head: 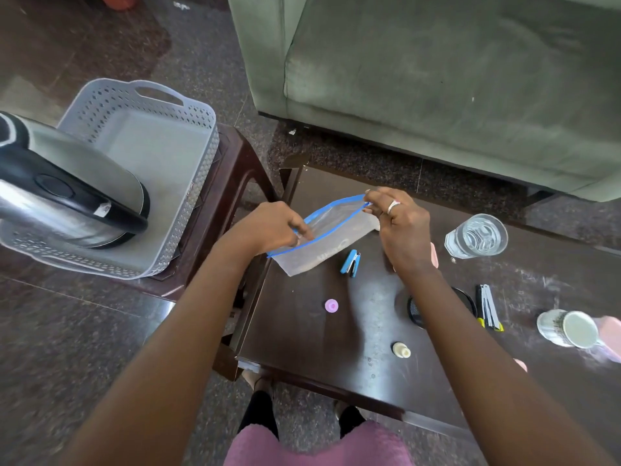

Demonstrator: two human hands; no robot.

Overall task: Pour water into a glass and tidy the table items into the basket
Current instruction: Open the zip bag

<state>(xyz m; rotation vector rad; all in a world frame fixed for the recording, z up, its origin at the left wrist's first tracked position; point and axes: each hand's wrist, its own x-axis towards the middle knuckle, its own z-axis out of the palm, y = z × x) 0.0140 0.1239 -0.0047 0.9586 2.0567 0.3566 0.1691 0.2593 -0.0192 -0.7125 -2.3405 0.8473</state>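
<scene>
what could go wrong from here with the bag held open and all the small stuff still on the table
1. The zip bag is pinched only at its blue rim by the left hand and right hand; a slip could drop it onto the stapler.
2. The full glass stands close beside the right hand; a sideways reach might tip it.
3. The kettle fills much of the basket, so added items may crowd.

Steel electric kettle with black handle (pixel 60 196) cut off at left edge; black mesh round cup (pixel 415 311) mostly hidden behind right forearm; pink object (pixel 610 334) cropped at right edge.
</scene>
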